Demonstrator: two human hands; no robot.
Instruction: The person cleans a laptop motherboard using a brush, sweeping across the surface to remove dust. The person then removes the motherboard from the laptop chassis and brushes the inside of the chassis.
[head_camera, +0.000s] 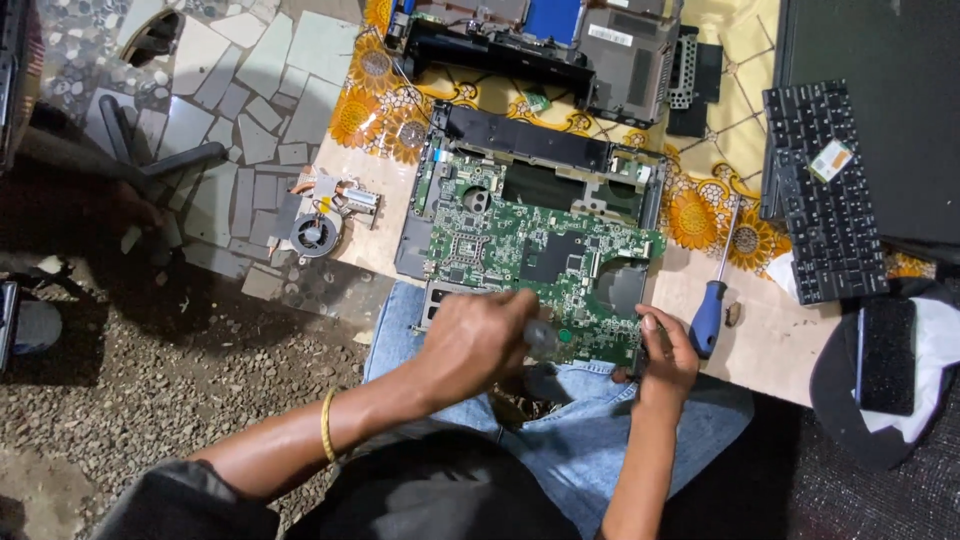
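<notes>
Left hand (478, 338) fisted round a tool handle (541, 337), right hand (668, 352) pinching green motherboard (530, 255) edge.

Green circuit board (530, 265) with black chips. Blue-handled screwdriver (708, 318) at four o'clock. Yellow cloth (700, 215) patterned with orange flowers at twelve. Black keyboard (822, 190) at two. Gold bangle (327, 424) at seven. Light blue jeans (580, 430). Pale, perhaps beige, worktop (775, 335).
</notes>
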